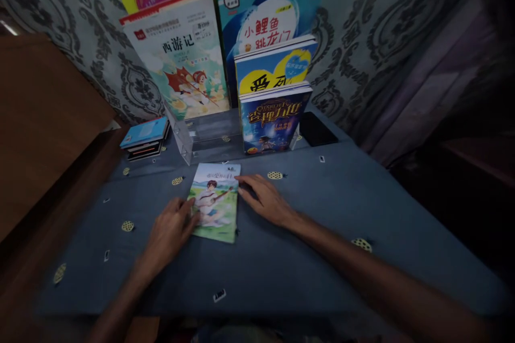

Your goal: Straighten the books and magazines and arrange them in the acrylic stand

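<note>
A thin book (215, 203) lies face up on the cloth, its cover showing a figure with a guitar on green grass. At its left edge is my left hand (171, 225), with bent fingers and thumb lapping onto the cover; the finger undersides are hidden. My right hand (263, 198) reaches in from the other side, fingers stretched out and apart, tips touching the upper right edge. Just behind the book stands a clear acrylic book stand (183, 139).
The stand bears a white-topped book (181, 53), a teal book (273, 5), a yellow-and-blue book (277, 67) and a dark blue book (276, 120). A small stack of books (145, 136) lies left, a black flat object (317, 128) right. Patterned cloth covers the table (301, 278).
</note>
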Demonstrator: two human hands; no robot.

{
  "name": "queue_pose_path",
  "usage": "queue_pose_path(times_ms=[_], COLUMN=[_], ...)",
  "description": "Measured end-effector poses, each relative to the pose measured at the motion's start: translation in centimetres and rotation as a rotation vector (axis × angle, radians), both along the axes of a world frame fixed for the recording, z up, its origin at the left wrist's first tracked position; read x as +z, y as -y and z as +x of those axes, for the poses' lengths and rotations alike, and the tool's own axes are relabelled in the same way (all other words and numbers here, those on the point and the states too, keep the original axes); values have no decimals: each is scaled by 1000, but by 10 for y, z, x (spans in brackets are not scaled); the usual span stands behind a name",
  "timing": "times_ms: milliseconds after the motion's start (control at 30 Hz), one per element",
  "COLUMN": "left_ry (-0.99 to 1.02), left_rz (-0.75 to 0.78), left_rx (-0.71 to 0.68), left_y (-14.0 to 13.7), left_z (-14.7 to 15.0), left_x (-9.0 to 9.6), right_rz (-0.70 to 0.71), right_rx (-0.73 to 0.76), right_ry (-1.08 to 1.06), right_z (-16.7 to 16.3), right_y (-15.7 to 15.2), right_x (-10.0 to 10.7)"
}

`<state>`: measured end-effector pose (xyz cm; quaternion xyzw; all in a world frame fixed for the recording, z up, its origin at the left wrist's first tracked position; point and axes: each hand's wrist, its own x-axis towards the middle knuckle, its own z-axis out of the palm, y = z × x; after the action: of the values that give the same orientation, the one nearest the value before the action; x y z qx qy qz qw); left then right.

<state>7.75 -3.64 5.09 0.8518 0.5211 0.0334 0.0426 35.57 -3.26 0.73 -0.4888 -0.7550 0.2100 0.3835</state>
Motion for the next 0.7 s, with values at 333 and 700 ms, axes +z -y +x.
queue_pose_path(times_ms=[333, 700], left_ry=[-60, -53], left_rz=[44, 267], left_rx=[-146, -457], left_y=[1, 0], left_z=[4, 10], left_x=[-23, -22], right_rz=[37, 38], right_rx=[-31, -24], right_ry=[44, 17], right_z=[2, 7], right_y=[-20, -17], right_x=[-8, -9])
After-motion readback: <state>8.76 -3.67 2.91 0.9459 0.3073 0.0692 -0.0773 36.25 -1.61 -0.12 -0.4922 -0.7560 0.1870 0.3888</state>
